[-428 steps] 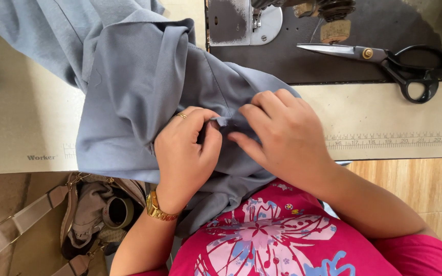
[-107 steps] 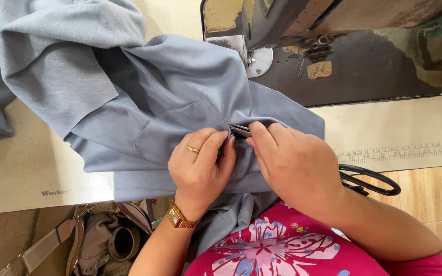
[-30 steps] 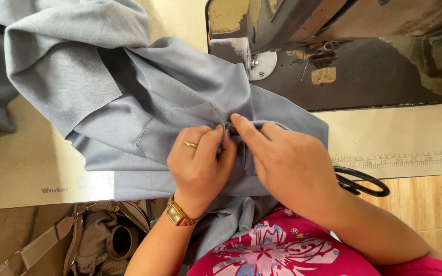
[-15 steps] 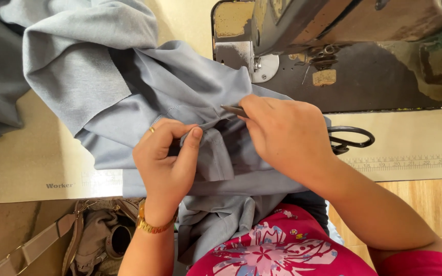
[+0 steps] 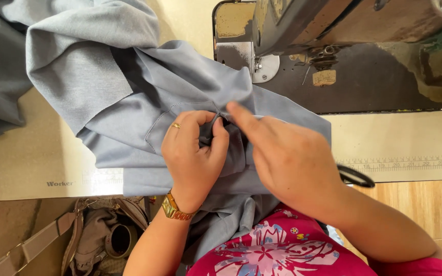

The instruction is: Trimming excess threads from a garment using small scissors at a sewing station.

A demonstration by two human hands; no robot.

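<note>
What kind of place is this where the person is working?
Most likely a sewing or tailoring workshop. A sewing machine stands on the table, grey-blue fabric is spread across it, and a measuring scale runs along the table's edge.

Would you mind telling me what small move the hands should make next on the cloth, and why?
Probably pull the pinched fold taut. The left hand bunches the grey cloth between its fingers, and the right hand points a fingertip into that same spot, where the cloth looks crumpled rather than flat.
</note>
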